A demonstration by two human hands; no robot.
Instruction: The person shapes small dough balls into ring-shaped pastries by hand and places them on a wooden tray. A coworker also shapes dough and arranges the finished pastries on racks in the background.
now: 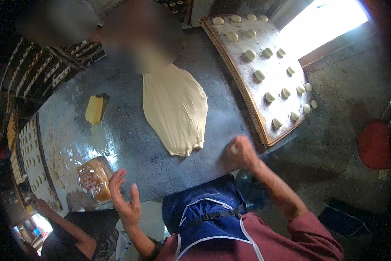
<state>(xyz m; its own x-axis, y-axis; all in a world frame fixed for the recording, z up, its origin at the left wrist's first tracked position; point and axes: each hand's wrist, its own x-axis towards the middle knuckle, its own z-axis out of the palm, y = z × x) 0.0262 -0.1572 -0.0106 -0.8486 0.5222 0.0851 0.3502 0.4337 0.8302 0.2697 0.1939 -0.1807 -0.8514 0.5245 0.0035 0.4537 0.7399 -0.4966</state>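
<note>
A large stretched sheet of pale dough [176, 108] lies across the middle of the metal table, its near end bunched and ragged. To the right of that end, my right hand [242, 152] is closed in a fist just above the tabletop. Something pale may show between its fingers, too small to name. My left hand [125, 198] is raised over the table's near edge, fingers apart and holding nothing. Beside it sits a clear plastic bag of brown bread [94, 180]. A yellow slab that looks like butter or margarine [94, 110] rests farther left of the dough.
Stacked boards [269, 119] at the right carry several round dough balls [259, 75]. Another board of dough pieces [34, 161] is at the far left, near a co-worker's arm [69, 228]. A blurred person is across the table. A red round object [376, 144] stands right.
</note>
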